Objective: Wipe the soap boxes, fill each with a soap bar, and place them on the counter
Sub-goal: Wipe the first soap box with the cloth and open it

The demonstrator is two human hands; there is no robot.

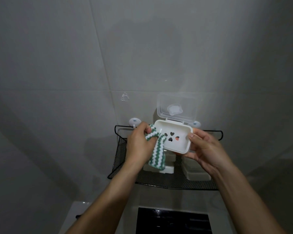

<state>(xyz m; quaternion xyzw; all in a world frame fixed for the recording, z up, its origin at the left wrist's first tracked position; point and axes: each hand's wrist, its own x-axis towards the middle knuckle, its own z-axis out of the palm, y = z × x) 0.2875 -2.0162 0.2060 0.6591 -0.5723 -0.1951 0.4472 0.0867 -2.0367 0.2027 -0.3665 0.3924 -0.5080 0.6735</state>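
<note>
The white soap box [173, 138] is being held up in the air just above the black mesh shelf [167, 181], tilted toward the camera with its clear lid [178, 105] hinged open and standing up against the tiled wall. Its inner tray, pierced with small heart-shaped holes, is showing no soap bar, so the task is looking to be in its first step: this box is being wiped and is not yet filled. On the shelf, below the held box, at least two more white boxes [197, 171] are sitting closed, seemingly waiting their turn; none is seen standing on a worktop.

The right hand [208, 149] is cradling the box from its right side, its grip curled round the box end with the thumb lying along the rim and the fingers underneath. The left hand [140, 142] is at the box's left end, its grip pinching a bunched green-and-white zigzag cloth [38, 146] against that edge, the cloth's loose tail hanging down toward the shelf. Both forearms are reaching up and forward from below the shelf.
</note>
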